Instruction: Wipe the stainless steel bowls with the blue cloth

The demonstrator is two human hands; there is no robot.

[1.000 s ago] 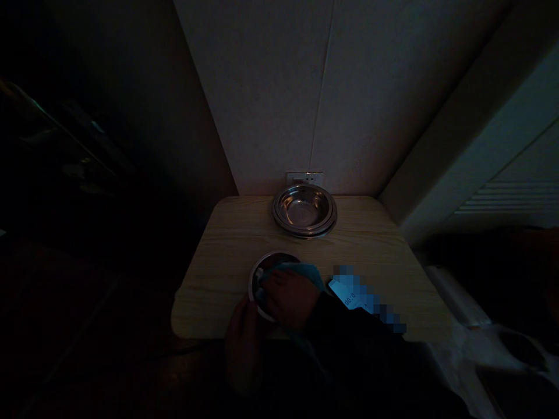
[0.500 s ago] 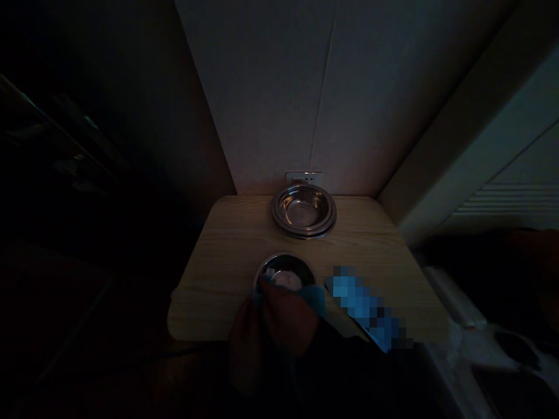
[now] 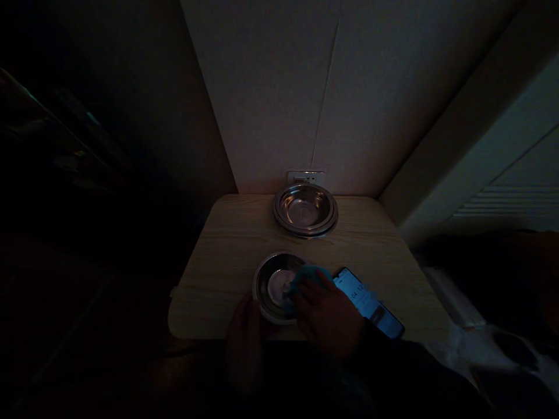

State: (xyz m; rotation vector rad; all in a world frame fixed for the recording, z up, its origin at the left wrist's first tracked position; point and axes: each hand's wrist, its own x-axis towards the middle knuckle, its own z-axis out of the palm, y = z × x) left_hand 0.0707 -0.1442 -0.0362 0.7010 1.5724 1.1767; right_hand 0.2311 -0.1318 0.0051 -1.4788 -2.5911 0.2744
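Observation:
A round stainless steel bowl [image 3: 267, 279] rests near the front edge of the wooden table [image 3: 218, 262]. My left hand [image 3: 244, 337] grips the bowl's near left rim, thumb and fingers closed on it. Bunched under the fingers of my right hand [image 3: 327, 314] is a blue-green cloth [image 3: 311, 273], pressed on the right inner side and rim of the bowl. The dim light hides part of the cloth and the undersides of both hands.
Several nested steel bowls [image 3: 305, 212] stand at the back of the table, below a wall socket [image 3: 305, 176]. A lit phone [image 3: 369, 302] lies right of my right hand. A pale panel [image 3: 480, 163] rises on the right.
My right hand swept the cloth first toward the near left rim, then across to the bowl's right side. My left hand stayed at the near left rim.

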